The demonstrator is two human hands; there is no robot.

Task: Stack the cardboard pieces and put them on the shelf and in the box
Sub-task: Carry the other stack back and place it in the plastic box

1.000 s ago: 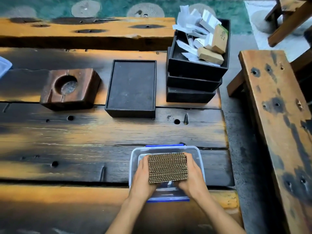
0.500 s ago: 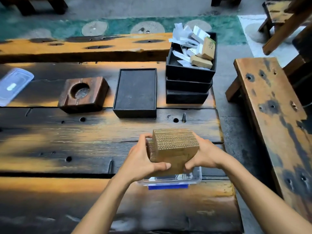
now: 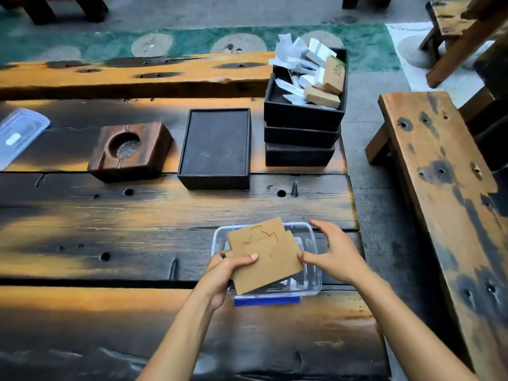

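Dark plank surface [image 3: 165,215], outdoor setting. 10 o'clock: one clear lid [image 3: 19,133]. 11 o'clock: one wooden block [image 3: 129,149]. 12 o'clock: one black tray [image 3: 215,147]. 1 o'clock: three stacked black boxes [image 3: 301,133]. Centre: left hand [image 3: 222,273], fingers clamped on cardboard pieces [image 3: 264,254], held flat above one clear container [image 3: 310,270], likely for squaring. Right hand [image 3: 335,254], fingers apart, steadying edge.
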